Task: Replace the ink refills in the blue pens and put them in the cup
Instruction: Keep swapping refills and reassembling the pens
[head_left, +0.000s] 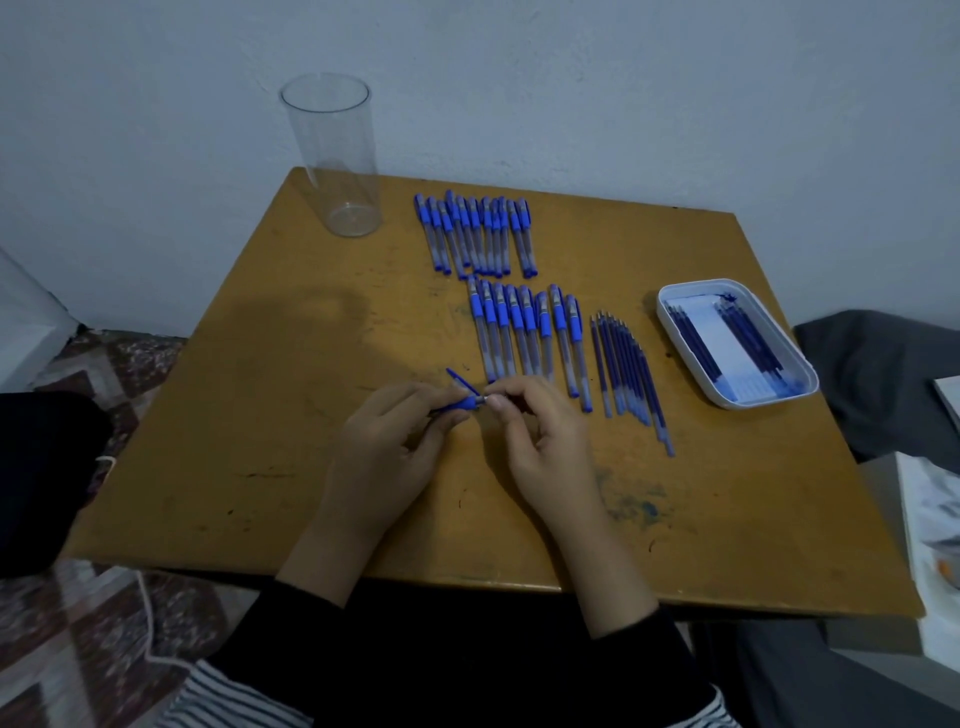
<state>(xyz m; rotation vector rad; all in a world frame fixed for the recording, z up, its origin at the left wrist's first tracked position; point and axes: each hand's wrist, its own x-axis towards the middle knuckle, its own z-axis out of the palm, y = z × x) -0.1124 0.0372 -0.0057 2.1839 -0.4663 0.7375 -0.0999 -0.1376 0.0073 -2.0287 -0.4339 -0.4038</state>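
Note:
My left hand (389, 441) grips a blue pen (464, 402) near the middle of the wooden table (260, 415). My right hand (540, 436) pinches the pen's metal tip end. A blue cap (461, 380) lies just behind my fingers. Several capped blue pens (475, 236) lie in a far row, and several uncapped pens (524, 332) in a nearer row. A fan of loose ink refills (628, 371) lies to their right. The clear plastic cup (335, 156) stands upright and empty at the far left corner.
A white tray (691, 358) with more refills in it sits at the table's right edge. Grey cloth (883, 379) lies beyond the right edge, and a patterned rug (104, 623) covers the floor at the left. A wall rises close behind the table.

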